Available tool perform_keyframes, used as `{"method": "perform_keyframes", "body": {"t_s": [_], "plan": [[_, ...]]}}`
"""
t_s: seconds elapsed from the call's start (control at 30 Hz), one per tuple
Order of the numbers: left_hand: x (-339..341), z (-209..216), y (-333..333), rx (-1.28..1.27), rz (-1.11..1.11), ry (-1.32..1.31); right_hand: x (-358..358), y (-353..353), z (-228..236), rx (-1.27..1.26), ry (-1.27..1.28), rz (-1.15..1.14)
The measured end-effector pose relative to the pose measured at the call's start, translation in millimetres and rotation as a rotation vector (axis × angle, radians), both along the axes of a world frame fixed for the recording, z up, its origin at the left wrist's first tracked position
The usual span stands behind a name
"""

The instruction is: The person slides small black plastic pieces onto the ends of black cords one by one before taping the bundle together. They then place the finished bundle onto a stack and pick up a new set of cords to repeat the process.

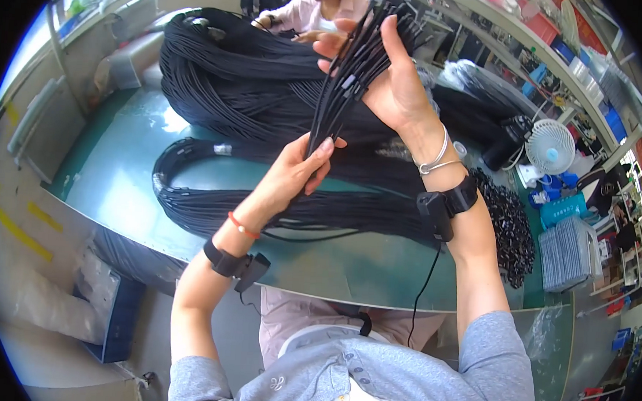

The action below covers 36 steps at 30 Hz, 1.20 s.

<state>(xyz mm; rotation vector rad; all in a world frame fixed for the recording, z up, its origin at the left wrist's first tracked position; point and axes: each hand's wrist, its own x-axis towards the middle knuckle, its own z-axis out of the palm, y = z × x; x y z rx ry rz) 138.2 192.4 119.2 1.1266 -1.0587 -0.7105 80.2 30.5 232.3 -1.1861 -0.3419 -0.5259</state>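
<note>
A bundle of thin black cables (332, 98) rises in front of me, its connector ends fanned out at the top. My left hand (302, 166) is closed around the lower part of the bundle, thumb on the near side. Beside the fanned ends, my right hand (399, 95) has its thumb raised and fingers stretched out. The cables cross in front of its fingers, partly hiding them, and lie against the hand without being gripped. Under my hands, a looped hank of black cable (211, 201) lies on the green-topped table (110, 165).
A thick heap of black cables (225, 77) covers the table's far side. Small black parts (506, 234) are piled at the right, near a white fan (550, 146) and stacked grey trays (564, 252). Across the table sits another person (318, 13). A dark blue bin (119, 320) stands lower left.
</note>
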Motion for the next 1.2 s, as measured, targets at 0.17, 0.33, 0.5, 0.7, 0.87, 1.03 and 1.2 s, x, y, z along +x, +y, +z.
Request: {"method": "perform_keyframes", "body": {"t_s": [0.17, 0.33, 0.5, 0.7, 0.87, 1.03, 1.2], "plan": [[4, 1, 6, -0.052, 0.051, 0.194, 16, 15, 22, -0.125, -0.01, 0.09], [14, -3, -9, -0.059, 0.142, 0.173, 24, 18, -3, -0.351, 0.109, -0.048], [14, -20, -15, -0.066, 0.158, 0.253, 16, 23, -25, -0.246, 0.33, 0.026], [13, -8, -15, -0.045, 0.162, 0.238, 2, 0, 12, -0.145, 0.052, -0.248], [14, -5, -16, -0.022, 0.167, 0.204, 3, 6, -32, -0.468, 0.515, -0.181], [11, 8, -8, 0.08, 0.084, 0.128, -2, -19, 8, -0.325, 0.315, -0.023], [9, 23, -9, 0.269, -0.094, 0.019, -9, 6, 43, -0.524, 0.305, 0.061]]}}
